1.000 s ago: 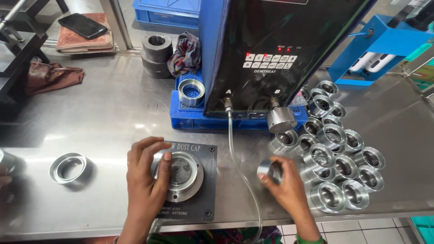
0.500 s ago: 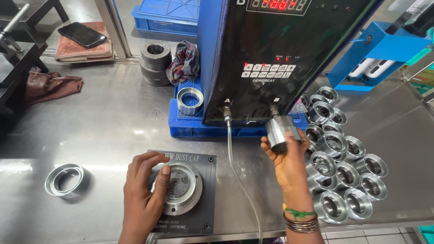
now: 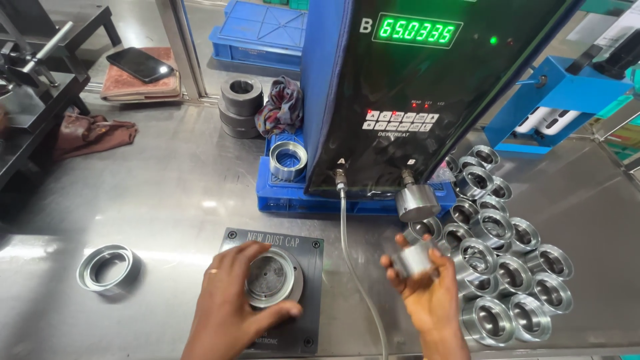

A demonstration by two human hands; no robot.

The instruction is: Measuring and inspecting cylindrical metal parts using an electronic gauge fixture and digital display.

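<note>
My left hand (image 3: 233, 303) rests on a dark square gauge plate (image 3: 313, 250), its fingers curled around the round metal fixture (image 3: 272, 277) in the plate's middle. My right hand (image 3: 427, 293) is palm up and holds a shiny metal ring part (image 3: 413, 259) just below the round metal probe head (image 3: 417, 202) that hangs from the tall black and blue gauge unit (image 3: 413, 87). A thin hose (image 3: 353, 267) runs down from the unit between my hands.
Several shiny ring parts (image 3: 507, 267) lie clustered at the right. One ring (image 3: 105, 268) sits alone at the left, another (image 3: 288, 160) on the blue base. Dark rings (image 3: 241, 105), a cloth (image 3: 285, 103), a phone (image 3: 140, 65) and a blue stand (image 3: 553, 100) are farther back.
My right hand came up to the probe head with the ring, then dropped lower and turned palm up. My left hand stays on the fixture. The view has tilted upward.
</note>
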